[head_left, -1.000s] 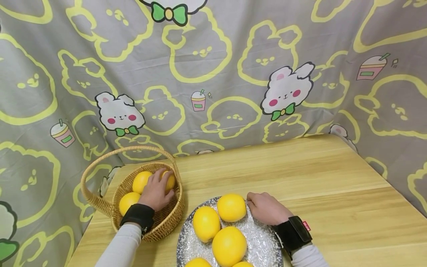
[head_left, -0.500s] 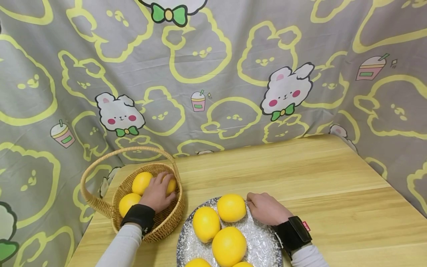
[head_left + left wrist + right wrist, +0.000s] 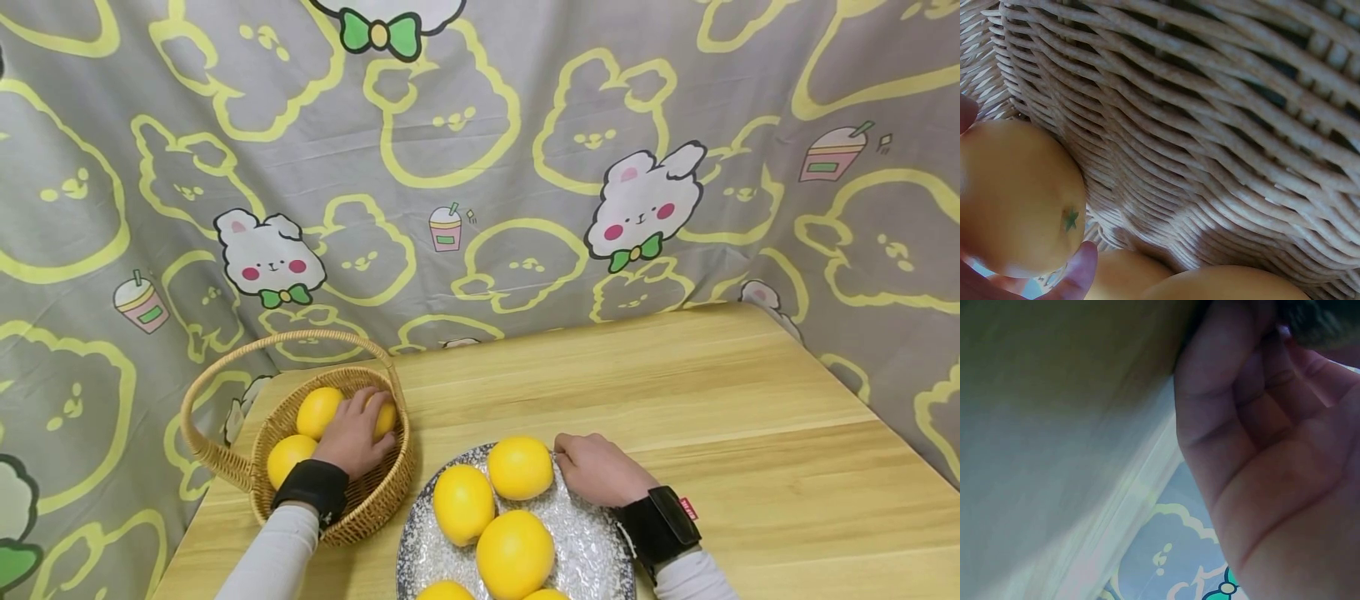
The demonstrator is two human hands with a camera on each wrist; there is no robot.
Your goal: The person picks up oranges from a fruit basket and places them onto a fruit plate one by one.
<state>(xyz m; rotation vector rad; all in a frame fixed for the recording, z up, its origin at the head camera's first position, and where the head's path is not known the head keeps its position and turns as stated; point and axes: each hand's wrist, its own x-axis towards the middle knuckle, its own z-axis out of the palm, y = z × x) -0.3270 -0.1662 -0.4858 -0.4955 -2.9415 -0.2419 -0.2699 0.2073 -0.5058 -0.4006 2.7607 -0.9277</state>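
My left hand [image 3: 352, 437] reaches into a wicker basket [image 3: 378, 504] on the left and holds an orange [image 3: 386, 418] near its right wall. In the left wrist view, thumb and fingers grip that orange [image 3: 1019, 194], whose green star-shaped stem mark faces the camera. Other oranges [image 3: 292, 458] lie in the basket beside the hand. With curled fingers, my right hand [image 3: 603, 468] grips the far right rim of a speckled grey plate [image 3: 592, 533]. Several oranges [image 3: 516, 554] rest on this plate. Up close, the right wrist view shows the fingers bent at the plate's dark edge [image 3: 1325, 325].
The basket's tall arched handle [image 3: 300, 335] rises over its left and far side. Both basket and plate stand on a wooden table [image 3: 675, 383]. A grey curtain [image 3: 480, 292] with cartoon rabbits hangs along the table's back and sides. The plate's near part is cut off.
My left hand has sunk slightly into the basket with the orange in its grip. The right hand and the plate have stayed in place.
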